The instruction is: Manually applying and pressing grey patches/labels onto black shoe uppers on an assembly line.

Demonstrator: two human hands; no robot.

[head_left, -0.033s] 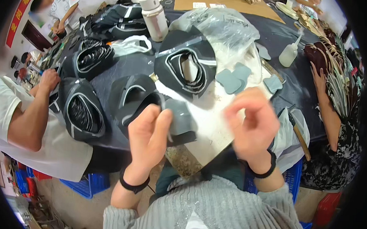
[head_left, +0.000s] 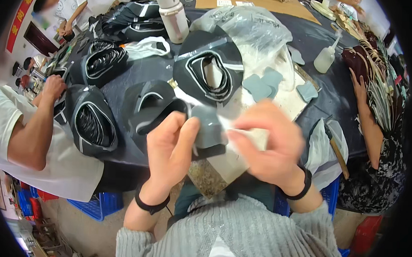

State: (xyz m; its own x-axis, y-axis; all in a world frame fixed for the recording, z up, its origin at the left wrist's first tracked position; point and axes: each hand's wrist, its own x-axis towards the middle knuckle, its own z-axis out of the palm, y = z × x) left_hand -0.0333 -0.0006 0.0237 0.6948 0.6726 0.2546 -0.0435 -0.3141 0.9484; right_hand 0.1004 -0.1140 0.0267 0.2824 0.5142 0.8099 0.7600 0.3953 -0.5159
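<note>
With thumb and fingers closed, my left hand (head_left: 171,143) grips a black shoe upper (head_left: 215,151) with pale edging. A rounded grey patch (head_left: 208,124) lies against this upper, beside my left thumb. My right hand (head_left: 272,143), blurred by motion, pinches a thin white strip (head_left: 226,122) at the patch's right edge; whether the strip is joined to the patch I cannot tell. More grey patches (head_left: 258,87) lie on the white board (head_left: 232,168). Just beyond my left hand rests another black upper (head_left: 148,91), and a nested stack of uppers (head_left: 209,48) stands at the board's far left.
A plastic bag (head_left: 247,27) covers the board's far end. Farther back stands a white bottle (head_left: 173,17); a squeeze bottle (head_left: 325,59) is at right. A wooden-handled tool (head_left: 338,155) lies near the right edge. People work on both sides.
My right hand has moved left and down to the grey patch, and a white strip now shows at its fingertips. My left hand keeps its hold, shifted slightly right.
</note>
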